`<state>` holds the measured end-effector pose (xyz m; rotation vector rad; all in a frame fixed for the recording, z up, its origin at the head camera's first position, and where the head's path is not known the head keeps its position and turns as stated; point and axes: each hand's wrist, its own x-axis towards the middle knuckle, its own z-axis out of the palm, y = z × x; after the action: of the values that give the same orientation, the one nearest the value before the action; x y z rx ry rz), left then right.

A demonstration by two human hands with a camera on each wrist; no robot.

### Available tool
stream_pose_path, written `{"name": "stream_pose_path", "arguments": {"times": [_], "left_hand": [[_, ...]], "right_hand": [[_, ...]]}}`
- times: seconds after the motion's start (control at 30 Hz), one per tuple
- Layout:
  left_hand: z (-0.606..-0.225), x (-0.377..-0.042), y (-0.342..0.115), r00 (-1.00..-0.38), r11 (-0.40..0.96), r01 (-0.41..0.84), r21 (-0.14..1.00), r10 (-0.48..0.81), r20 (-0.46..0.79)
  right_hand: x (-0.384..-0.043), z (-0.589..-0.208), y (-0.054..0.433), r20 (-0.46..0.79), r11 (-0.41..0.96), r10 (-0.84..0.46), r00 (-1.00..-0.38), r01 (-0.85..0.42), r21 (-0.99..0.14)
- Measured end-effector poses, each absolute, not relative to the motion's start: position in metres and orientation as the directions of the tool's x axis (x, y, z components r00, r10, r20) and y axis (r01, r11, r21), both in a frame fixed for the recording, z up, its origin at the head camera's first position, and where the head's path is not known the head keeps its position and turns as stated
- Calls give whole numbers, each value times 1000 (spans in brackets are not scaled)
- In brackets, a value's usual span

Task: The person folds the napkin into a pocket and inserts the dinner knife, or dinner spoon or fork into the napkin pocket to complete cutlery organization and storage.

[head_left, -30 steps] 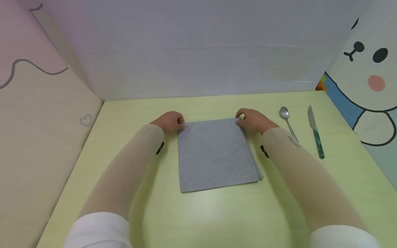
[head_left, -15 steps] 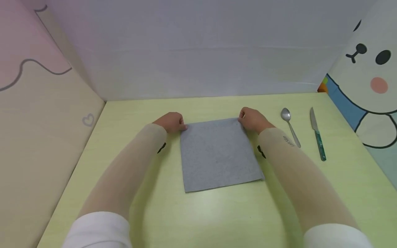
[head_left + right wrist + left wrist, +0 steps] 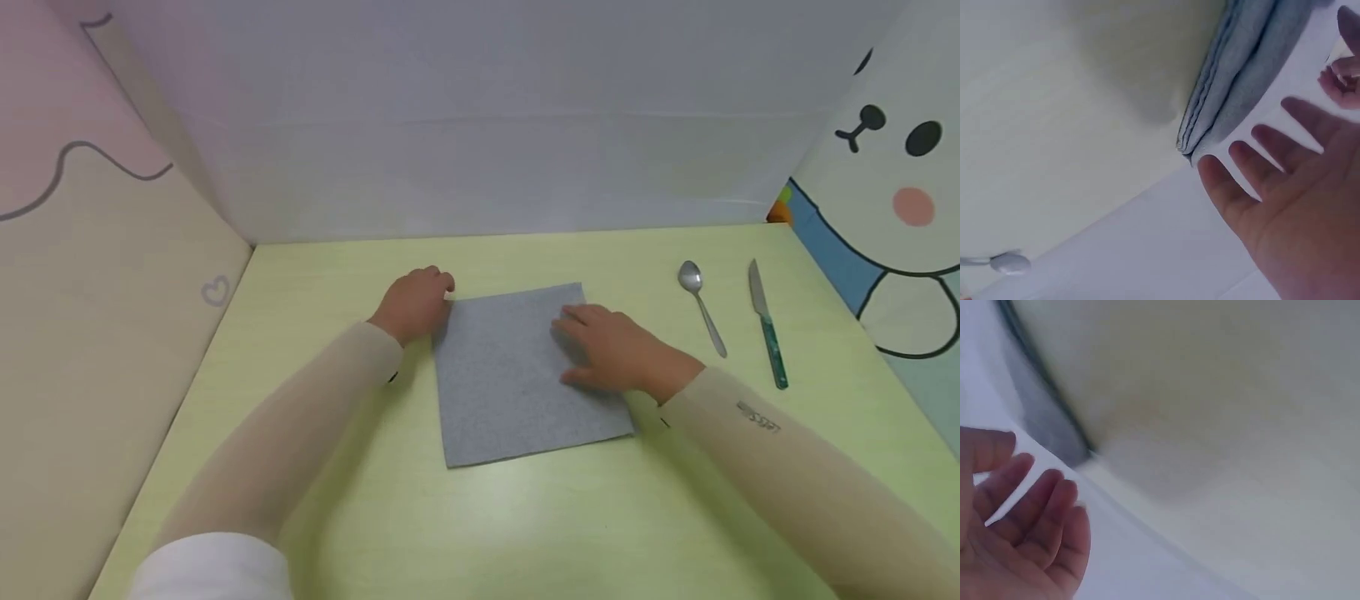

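Note:
A grey cloth (image 3: 517,379), folded into a square, lies flat on the pale yellow-green table. My left hand (image 3: 415,302) is at its far left corner, fingers loosely bent; the left wrist view shows the hand (image 3: 1029,531) with nothing between thumb and fingers. Over the cloth's right part hovers my right hand (image 3: 611,346), its fingers spread. In the right wrist view several stacked layers show along the edge of the cloth (image 3: 1235,81), and the right hand (image 3: 1297,187) has straight fingers close by it.
To the right of the cloth lie a metal spoon (image 3: 697,296) and a knife (image 3: 768,329) with a green handle. A pale wall (image 3: 480,167) rises behind the table, and printed panels stand at the left and right sides.
Both hands have let go of the cloth's far corners. My right hand has moved nearer and over the cloth, fingers spreading; the left has shifted only slightly. The cloth's layers are now lined up.

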<state>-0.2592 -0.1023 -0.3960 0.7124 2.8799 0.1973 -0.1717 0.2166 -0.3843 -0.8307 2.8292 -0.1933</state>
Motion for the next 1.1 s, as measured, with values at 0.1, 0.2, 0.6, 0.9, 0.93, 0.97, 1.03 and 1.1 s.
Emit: {"name": "stream_pose_path", "arguments": {"times": [0.1, 0.2, 0.6, 0.9, 0.93, 0.97, 1.03, 1.1], "left_hand": [[-398, -233, -88, -834, 838, 543, 58, 546, -81], [-400, -216, -81, -814, 821, 570, 34, 570, -111], [-399, -208, -79, -830, 866, 493, 86, 498, -251], [-400, -208, -79, -826, 856, 514, 53, 511, -239], [-400, -208, -79, -825, 855, 516, 50, 512, -238], [-400, -209, -79, -825, 854, 517, 48, 513, -237], [-400, -209, -79, -825, 854, 518, 44, 513, -236], [-400, -209, -79, -825, 854, 519, 46, 514, -236]], "right_hand": [[-154, -388, 224, -164, 798, -602, -781, -585, -144], [-147, -392, 230, -187, 800, -599, -778, -586, -126], [-137, -402, 233, -201, 820, -570, -797, -538, -195], [-124, -406, 233, -159, 826, -563, -811, -543, -153], [-123, -406, 233, -156, 826, -562, -812, -543, -148], [-121, -406, 232, -150, 826, -563, -813, -545, -146], [-119, -406, 232, -143, 826, -563, -814, -546, -144], [-117, -407, 233, -138, 826, -562, -815, -544, -148]]}}
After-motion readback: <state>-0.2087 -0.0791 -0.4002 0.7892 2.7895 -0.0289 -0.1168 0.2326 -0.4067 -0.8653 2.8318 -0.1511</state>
